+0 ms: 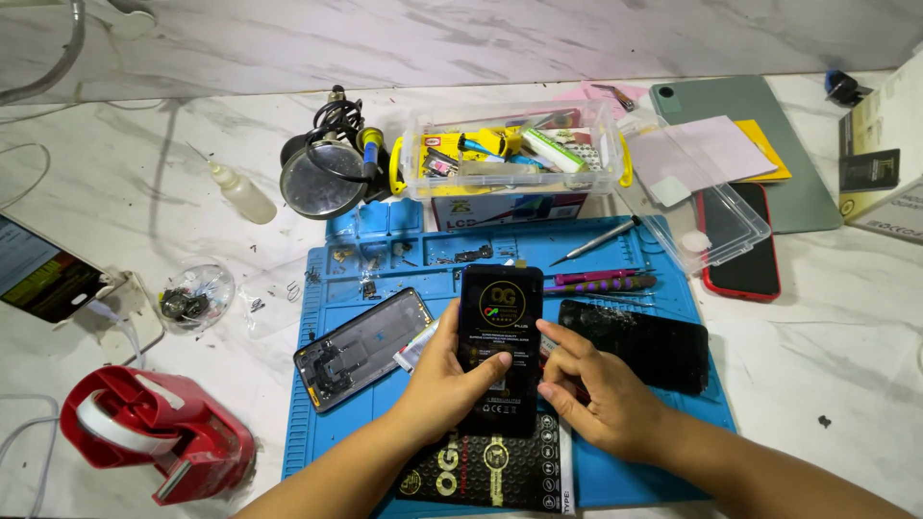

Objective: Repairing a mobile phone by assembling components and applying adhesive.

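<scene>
Bright, even overhead light fills the scene, with soft shadows on the white marble-patterned tabletop (192,192). Glare streaks the clear plastic lid (707,207). Edges bend, probably from a wide lens; focus looks sharp throughout.

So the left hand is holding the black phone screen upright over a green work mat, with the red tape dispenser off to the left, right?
Not quite: the work mat is blue, not green, as the head view shows. The left hand does hold the black phone screen upright over it, and the red tape dispenser sits off to the left.

Two bare forearms; left hand (444,377), right hand (598,394) ungloved
</scene>
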